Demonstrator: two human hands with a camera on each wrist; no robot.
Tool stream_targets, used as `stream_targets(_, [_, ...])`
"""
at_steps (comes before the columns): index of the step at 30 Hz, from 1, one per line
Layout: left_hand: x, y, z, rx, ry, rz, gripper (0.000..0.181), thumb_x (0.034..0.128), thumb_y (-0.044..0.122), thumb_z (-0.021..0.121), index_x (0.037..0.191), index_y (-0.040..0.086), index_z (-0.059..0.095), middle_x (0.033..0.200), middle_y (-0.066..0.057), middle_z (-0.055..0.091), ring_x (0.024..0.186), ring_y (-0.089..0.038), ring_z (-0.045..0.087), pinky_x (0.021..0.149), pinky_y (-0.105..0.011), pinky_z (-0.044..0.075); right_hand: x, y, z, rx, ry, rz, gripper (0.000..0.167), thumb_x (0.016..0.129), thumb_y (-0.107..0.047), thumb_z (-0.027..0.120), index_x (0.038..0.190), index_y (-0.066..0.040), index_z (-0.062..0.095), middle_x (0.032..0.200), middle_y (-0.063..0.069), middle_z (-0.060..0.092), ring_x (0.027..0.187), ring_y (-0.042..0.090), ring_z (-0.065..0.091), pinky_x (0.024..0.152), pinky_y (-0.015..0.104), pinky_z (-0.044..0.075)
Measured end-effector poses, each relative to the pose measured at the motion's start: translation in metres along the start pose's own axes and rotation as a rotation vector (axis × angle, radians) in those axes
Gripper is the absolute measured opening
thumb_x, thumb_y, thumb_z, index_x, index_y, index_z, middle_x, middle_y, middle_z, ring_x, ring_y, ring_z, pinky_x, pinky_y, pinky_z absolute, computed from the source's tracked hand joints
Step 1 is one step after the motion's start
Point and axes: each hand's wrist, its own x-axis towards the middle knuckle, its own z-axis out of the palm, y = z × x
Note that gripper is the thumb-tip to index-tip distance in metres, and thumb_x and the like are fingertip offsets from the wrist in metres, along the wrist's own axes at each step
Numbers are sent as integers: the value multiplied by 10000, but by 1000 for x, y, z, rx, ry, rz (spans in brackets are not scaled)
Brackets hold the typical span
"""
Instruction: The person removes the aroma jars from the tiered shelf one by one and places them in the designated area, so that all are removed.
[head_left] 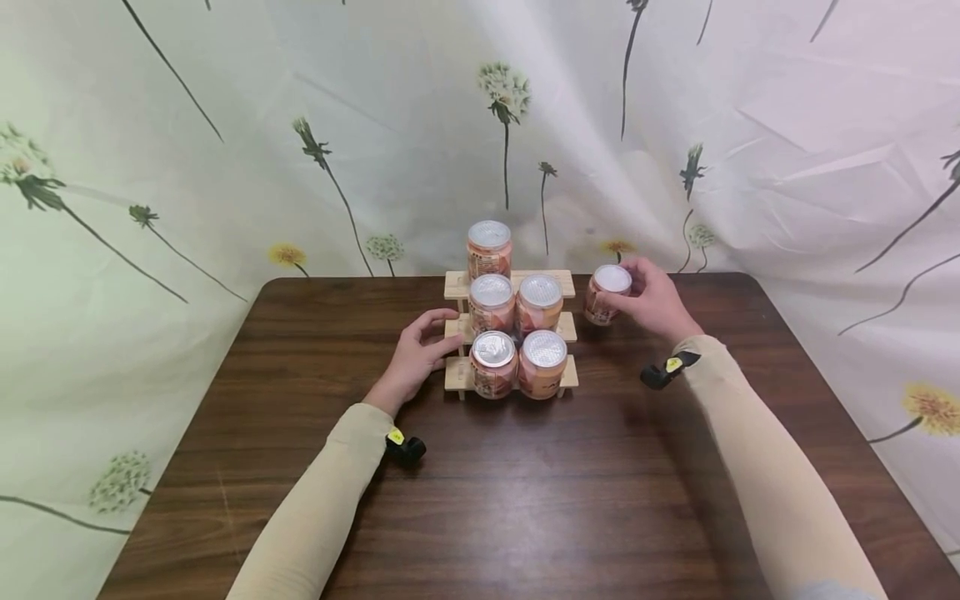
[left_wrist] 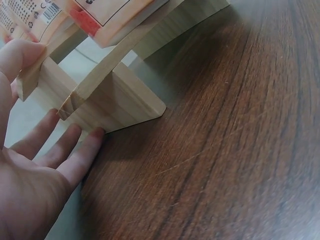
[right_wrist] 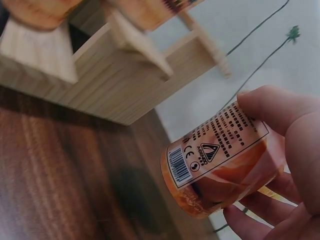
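A three-step wooden rack (head_left: 455, 376) stands on the table with orange-labelled cans on it. One can (head_left: 489, 252) is on the left of the top step; the middle step bears two, and so does the bottom step. My left hand (head_left: 416, 357) is at the rack's left side; in the left wrist view its extended fingers (left_wrist: 90, 148) touch the wood and the thumb lies by a step's end. To the right of the rack, my right hand (head_left: 655, 304) grips another orange can (right_wrist: 215, 155) by its side. That can is upright, its silvery lid up, apparently clear of the table.
The dark brown wooden table (head_left: 525, 517) extends in front of the rack and to both sides. Behind its back edge hangs a pale curtain (head_left: 420, 167) printed with dandelions. The top step (head_left: 543, 283) shows bare wood right of its can.
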Motion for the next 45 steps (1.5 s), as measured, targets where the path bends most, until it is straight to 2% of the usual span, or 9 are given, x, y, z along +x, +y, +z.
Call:
stream_targets(11, [-2,-1,1,14,12,3,437,986,181,767,1394,158,610,1433,-125,539,1155,-222,650,779,-326,608,-1,24,18,-27,-28,48,597,925,-256,832,1330,25,494,1299,224,610,1215,366,629,973,429,491])
stream_targets(17, [0,-1,0,12,13,12,430,991,173,762,1392,155,610,1427,-120,547,1140,-210,652,769,-311,606,0,26,20,-15,-28,43,588,924,-272,834,1317,8,497,1289,213,624,1209,364,638,957,421,491])
stream_targets(22, [-1,0,1,4,14,17,432,993,158,756,1397,146,605,1419,-126,552,1134,-205,653,767,-306,607,0,27,21,-4,-22,37,584,924,-254,835,1320,5,490,1301,220,615,1231,382,631,986,472,493])
stream_targets(27, [-1,0,1,6,17,18,437,991,167,760,1401,153,609,1421,-122,554,1138,-204,650,770,-307,605,1,28,22,-34,-15,32,596,923,-272,838,1321,-5,485,1302,220,616,1225,386,640,985,489,508])
stream_targets(30, [-1,-1,1,10,19,17,439,989,177,764,1401,161,613,1424,-118,557,1136,-201,651,766,-302,603,1,27,21,-55,-23,42,654,918,-299,841,1377,-8,478,1320,221,613,1224,371,638,986,484,510])
stream_targets(35, [-1,-1,1,12,17,20,443,989,187,766,1407,171,617,1433,-116,561,1131,-200,651,755,-292,599,5,13,15,-56,-39,32,796,930,-373,819,1519,-17,420,1456,260,549,1316,396,568,1067,543,469])
stream_targets(40, [0,-2,0,12,10,12,457,987,210,771,1413,172,611,1446,-125,552,1163,-220,644,788,-313,606,13,-14,8,-65,-7,-18,799,944,-427,791,1551,-54,430,1565,215,488,1456,398,446,1179,580,364])
stream_targets(45, [1,-2,-1,12,3,10,470,985,226,774,1420,172,603,1443,-132,550,1170,-223,644,802,-322,609,23,-49,7,-31,-13,-75,787,944,-442,789,1554,-80,448,1581,164,489,1490,341,412,1212,568,325])
